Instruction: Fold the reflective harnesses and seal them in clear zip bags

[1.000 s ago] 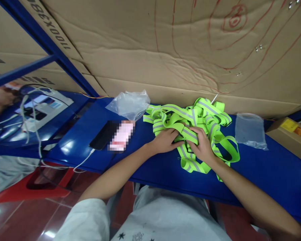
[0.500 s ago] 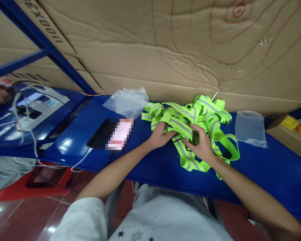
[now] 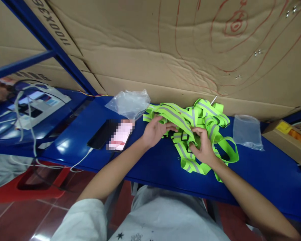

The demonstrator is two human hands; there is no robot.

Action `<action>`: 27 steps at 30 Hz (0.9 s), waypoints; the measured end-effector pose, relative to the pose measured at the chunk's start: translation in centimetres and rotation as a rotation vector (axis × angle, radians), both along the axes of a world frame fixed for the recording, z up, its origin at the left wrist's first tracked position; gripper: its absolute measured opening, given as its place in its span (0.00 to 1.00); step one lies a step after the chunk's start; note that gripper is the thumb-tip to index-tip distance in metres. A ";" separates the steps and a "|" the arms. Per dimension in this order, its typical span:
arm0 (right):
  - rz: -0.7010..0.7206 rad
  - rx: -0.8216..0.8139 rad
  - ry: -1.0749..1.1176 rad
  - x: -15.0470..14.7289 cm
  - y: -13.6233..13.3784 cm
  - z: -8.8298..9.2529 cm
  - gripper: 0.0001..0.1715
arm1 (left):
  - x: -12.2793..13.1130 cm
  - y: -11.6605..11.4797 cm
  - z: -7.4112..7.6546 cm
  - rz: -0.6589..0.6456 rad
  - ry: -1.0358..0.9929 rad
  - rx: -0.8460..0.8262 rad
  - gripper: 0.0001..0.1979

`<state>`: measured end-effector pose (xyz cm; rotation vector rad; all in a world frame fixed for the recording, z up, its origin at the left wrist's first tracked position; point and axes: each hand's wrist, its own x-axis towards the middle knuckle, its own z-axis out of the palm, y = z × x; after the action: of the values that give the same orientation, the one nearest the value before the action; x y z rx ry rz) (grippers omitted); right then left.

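Note:
A tangled heap of neon-yellow reflective straps [image 3: 208,122] with grey stripes lies at the middle of the blue table. My left hand [image 3: 154,132] is at the heap's left side, thumb and fingers apart, fingers stretched under the near edge of a strap and touching it. On the right, my right hand [image 3: 204,147] is closed on a strap, index finger above and thumb below. Between the hands a black buckle [image 3: 185,137] shows on the webbing. Strap loops hang toward the table's front edge.
Left of the heap lie a clear plastic bag [image 3: 129,102], a black phone [image 3: 100,135] and a second, blurred-out phone [image 3: 120,135]. A zip bag [image 3: 247,132] and a cardboard box [image 3: 291,137] stand right. Cardboard [image 3: 130,40] walls the back. A power strip [image 3: 43,107] and another person's hand [image 3: 0,93] are far left.
My left hand has turned and opened from its pinch, shifting slightly left. The upper straps now lie longer and flatter, and the black buckle shows more clearly. My right hand stays on the strap.

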<state>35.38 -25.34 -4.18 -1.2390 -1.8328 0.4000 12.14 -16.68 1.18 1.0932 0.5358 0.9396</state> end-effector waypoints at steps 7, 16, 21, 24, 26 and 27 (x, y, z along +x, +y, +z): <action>-0.081 0.034 -0.275 -0.3 0.7 -2.0 0.42 | -0.9 0.7 0.3 -0.136 -0.160 -0.112 0.42; -0.177 0.031 0.040 0.1 -0.1 -1.7 0.25 | 0.9 -0.9 -2.8 -0.028 0.578 0.743 0.30; -0.100 0.066 0.152 0.1 -0.4 -1.7 0.19 | 0.7 -0.8 -3.6 0.069 0.721 0.918 0.28; -0.110 0.109 0.171 0.2 -0.5 -1.6 0.19 | 0.1 0.1 -3.8 -0.039 0.737 0.992 0.32; -0.141 0.163 0.167 0.4 -0.5 -1.4 0.17 | -0.3 0.6 -3.9 -0.080 0.793 1.089 0.27; -0.156 0.193 0.164 0.6 -0.4 -1.3 0.17 | -0.4 0.7 -4.0 -0.075 0.835 1.127 0.23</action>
<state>35.93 -25.78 -5.45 -1.1705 -1.5846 0.2252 11.72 -15.98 -2.78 2.5561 0.6198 0.6527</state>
